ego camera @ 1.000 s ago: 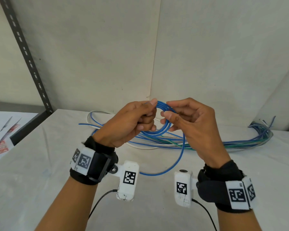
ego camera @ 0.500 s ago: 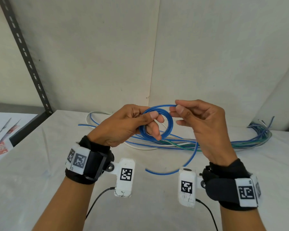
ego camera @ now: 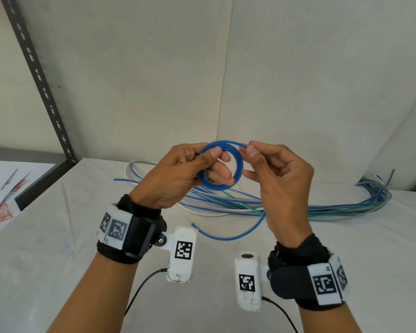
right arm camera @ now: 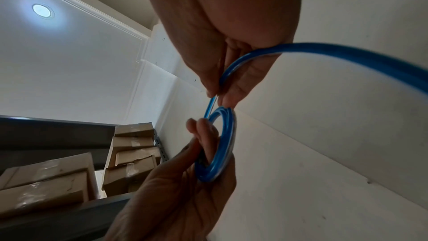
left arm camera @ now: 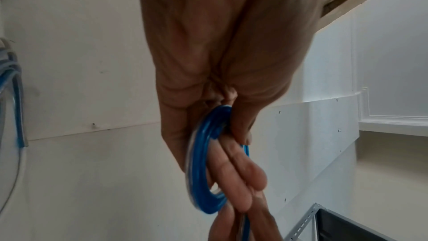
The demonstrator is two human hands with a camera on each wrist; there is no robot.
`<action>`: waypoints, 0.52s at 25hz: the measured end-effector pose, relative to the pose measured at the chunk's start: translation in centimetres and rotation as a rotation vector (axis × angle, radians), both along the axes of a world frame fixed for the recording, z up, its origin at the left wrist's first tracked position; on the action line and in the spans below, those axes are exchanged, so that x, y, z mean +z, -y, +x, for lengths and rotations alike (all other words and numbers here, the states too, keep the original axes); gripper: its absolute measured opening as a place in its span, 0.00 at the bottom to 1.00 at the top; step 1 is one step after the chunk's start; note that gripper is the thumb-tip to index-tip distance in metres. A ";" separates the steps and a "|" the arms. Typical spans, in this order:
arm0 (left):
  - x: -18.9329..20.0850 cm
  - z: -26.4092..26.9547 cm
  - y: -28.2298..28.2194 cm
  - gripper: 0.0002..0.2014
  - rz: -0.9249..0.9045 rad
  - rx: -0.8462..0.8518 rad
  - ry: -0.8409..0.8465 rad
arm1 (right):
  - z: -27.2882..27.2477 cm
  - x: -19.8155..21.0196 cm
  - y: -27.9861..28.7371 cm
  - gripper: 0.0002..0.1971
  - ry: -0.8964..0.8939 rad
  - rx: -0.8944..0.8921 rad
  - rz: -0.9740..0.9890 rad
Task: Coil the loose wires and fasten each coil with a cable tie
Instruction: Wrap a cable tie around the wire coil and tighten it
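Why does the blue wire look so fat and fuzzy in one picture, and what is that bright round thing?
Right wrist view: the blue wire passes very near the wide lens, so it looks thick and smeared; the bright circle is a ceiling light with glare around it. Left wrist view: the blue coil is motion-blurred and the left hand shadowed. Head view: sharp, walls bowed.

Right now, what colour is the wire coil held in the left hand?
Blue. The wire coil in the left hand shows best in the head view.

No legible text or labels anywhere.
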State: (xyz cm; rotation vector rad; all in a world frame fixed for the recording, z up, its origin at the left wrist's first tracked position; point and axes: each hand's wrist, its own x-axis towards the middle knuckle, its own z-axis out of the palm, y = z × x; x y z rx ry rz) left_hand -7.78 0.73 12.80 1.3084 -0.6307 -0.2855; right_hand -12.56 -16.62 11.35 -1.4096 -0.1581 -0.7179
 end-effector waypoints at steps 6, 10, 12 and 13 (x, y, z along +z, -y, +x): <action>0.1 0.3 0.0 0.14 -0.088 0.039 -0.059 | 0.3 -0.4 -0.1 0.06 -0.052 0.112 -0.033; 0.3 0.1 -0.1 0.15 -0.125 -0.039 -0.109 | 0.4 -0.4 -0.1 0.07 -0.007 0.069 -0.010; 0.4 -0.1 -0.4 0.15 -0.148 -0.140 -0.095 | 0.5 -0.3 0.1 0.06 -0.016 0.090 0.047; 0.4 -0.2 -0.5 0.16 -0.156 -0.175 -0.077 | 0.4 -0.2 0.3 0.06 -0.019 0.108 0.069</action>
